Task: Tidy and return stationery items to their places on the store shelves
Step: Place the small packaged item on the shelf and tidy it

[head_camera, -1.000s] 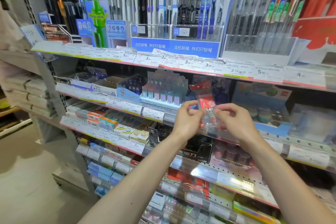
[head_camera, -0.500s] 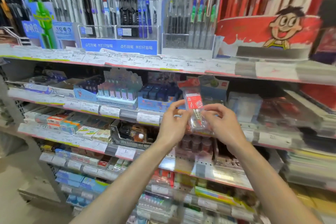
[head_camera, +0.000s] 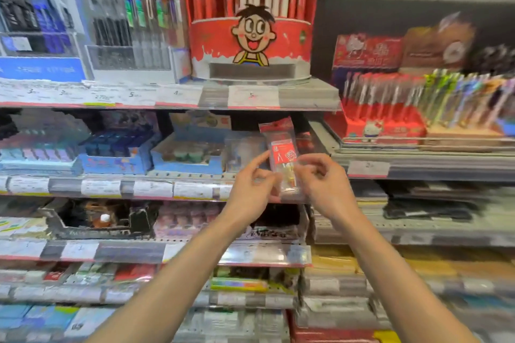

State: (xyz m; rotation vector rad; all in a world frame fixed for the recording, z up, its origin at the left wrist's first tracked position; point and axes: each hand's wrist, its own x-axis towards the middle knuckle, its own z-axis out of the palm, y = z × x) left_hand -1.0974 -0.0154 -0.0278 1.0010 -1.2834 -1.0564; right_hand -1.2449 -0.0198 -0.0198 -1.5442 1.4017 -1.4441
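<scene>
Two hands, left hand [head_camera: 252, 185] and right hand [head_camera: 324, 184], pinch one packet [head_camera: 282, 153]

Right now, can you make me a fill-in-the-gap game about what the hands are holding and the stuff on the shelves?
1. The small packet has a clear body and a ____ label.
2. The packet is held by ____ hands, the left hand and the right hand.
3. The big red pen display on the top shelf shows a cartoon ____.

Missing words: red; two; face

Both forearms bare, no sleeves/rings visible.
</scene>
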